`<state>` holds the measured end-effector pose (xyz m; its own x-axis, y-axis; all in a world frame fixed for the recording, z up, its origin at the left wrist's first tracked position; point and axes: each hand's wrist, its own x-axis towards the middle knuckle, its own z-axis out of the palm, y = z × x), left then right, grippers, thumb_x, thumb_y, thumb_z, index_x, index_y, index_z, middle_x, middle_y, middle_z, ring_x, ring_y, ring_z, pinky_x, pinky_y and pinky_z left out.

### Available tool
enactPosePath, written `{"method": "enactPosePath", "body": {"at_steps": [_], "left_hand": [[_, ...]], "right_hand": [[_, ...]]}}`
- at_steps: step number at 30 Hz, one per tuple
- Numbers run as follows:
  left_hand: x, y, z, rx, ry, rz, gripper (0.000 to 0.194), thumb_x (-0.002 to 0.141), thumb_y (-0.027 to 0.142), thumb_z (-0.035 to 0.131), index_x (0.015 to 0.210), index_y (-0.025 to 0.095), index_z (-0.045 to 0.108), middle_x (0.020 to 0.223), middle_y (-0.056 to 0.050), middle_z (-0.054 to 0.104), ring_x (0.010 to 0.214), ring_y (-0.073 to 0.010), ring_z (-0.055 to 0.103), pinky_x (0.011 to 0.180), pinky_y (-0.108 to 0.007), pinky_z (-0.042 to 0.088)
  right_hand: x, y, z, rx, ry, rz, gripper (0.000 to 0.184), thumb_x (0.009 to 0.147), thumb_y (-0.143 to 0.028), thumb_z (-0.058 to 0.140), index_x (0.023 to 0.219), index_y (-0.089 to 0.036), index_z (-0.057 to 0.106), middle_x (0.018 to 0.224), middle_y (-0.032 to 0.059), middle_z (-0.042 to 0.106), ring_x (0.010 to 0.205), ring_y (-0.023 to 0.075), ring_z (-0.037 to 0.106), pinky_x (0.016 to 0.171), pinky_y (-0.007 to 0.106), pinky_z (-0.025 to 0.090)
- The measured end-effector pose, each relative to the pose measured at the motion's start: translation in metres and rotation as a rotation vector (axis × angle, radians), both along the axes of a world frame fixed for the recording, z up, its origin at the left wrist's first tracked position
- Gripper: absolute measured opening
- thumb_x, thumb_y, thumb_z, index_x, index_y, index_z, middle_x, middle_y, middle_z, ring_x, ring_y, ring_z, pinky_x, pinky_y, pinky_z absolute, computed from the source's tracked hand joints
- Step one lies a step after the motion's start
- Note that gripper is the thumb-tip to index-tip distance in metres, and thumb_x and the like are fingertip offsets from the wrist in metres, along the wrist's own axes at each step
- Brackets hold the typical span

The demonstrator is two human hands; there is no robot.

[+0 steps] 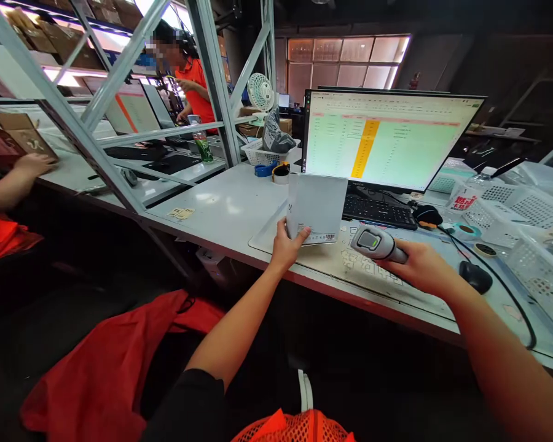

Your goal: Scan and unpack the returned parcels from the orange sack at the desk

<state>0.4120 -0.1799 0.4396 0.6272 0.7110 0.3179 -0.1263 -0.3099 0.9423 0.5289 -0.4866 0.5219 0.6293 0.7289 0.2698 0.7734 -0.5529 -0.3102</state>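
My left hand (287,244) grips the lower left corner of a white box (317,207), which stands upright on the desk mat with a barcode label along its bottom edge. My right hand (417,268) is closed round the handle of a grey barcode scanner (376,243). The scanner's head points left at the box's lower right corner, a short gap away. Both hands are over the mat in front of the keyboard (378,212).
A monitor (383,140) with a green spreadsheet stands behind the box. A black mouse (475,276) and its cable, tape rolls and white mesh baskets (525,212) lie to the right. A grey shelf frame (96,116) rises at left. Another person's hand (34,164) rests on a brown box; someone in orange stands farther back.
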Motion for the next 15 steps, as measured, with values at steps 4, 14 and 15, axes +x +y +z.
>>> {"method": "enactPosePath", "body": {"at_steps": [4, 14, 15], "left_hand": [[-0.010, 0.016, 0.014, -0.008, 0.024, 0.042, 0.072, 0.088, 0.051, 0.081, 0.145, 0.017, 0.051, 0.130, -0.016, 0.071, 0.122, -0.0306, 0.068, 0.107, -0.043, 0.052], [-0.017, 0.045, 0.044, 0.371, 0.142, 0.249, 0.083, 0.072, 0.040, 0.094, 0.145, 0.018, 0.062, 0.144, -0.017, 0.059, 0.130, -0.0375, 0.061, 0.114, -0.051, 0.049], [-0.016, 0.045, 0.042, 0.398, 0.142, 0.241, 0.081, 0.072, 0.041, 0.094, 0.144, 0.019, 0.063, 0.143, -0.017, 0.059, 0.129, -0.0376, 0.062, 0.113, -0.051, 0.049]], "right_hand": [[0.056, -0.017, -0.027, -0.045, -0.045, -0.193, 0.050, 0.088, -0.064, 0.063, 0.108, -0.021, 0.076, 0.092, 0.0086, 0.077, 0.082, 0.0288, 0.069, 0.069, 0.035, 0.047], [0.115, -0.051, -0.096, -0.257, -0.082, -0.452, 0.072, 0.102, -0.050, 0.043, 0.153, 0.000, 0.052, 0.137, 0.0311, 0.066, 0.118, 0.0429, 0.067, 0.096, 0.048, 0.050], [0.113, -0.053, -0.095, -0.260, -0.078, -0.437, 0.072, 0.103, -0.049, 0.043, 0.154, 0.001, 0.049, 0.139, 0.0321, 0.065, 0.121, 0.0432, 0.066, 0.099, 0.048, 0.049]]}}
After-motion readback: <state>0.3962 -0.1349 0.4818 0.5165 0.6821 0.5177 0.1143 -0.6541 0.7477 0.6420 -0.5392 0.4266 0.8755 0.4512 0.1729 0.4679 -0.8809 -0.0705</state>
